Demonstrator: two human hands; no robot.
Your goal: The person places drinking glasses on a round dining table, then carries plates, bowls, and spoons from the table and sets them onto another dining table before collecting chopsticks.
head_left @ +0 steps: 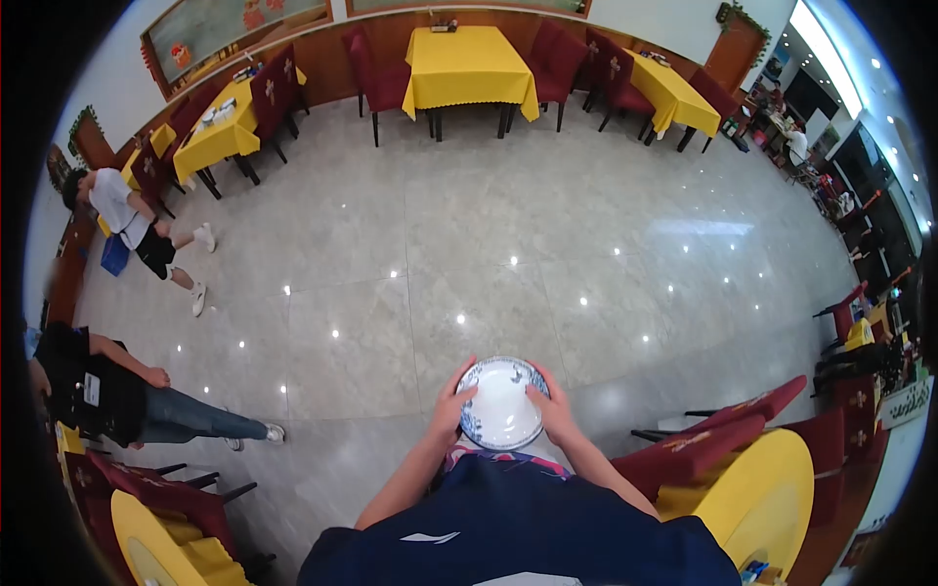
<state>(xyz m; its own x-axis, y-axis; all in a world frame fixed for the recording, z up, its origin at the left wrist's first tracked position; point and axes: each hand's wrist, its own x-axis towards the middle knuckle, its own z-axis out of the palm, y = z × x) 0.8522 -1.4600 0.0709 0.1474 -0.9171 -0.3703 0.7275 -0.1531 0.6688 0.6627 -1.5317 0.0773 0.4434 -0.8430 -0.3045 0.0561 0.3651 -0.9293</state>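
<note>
- One white plate [500,408] with a blue-patterned rim sits in front of the wearer's waist, over the grey floor [469,234]; whether others lie stacked beneath, I cannot tell.
- It looks glazed: probably stiff, slick and breakable, best taken by opposite sides of the rim.
- Left hand [453,398] and right hand [555,404] are clamped on those sides, thumbs on top; the grip's underside is hidden.
- Both forearms reach forward and converge.

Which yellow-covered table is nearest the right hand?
The table at lower right; the lower-left one and those across the floor sit farther from that hand.
</note>
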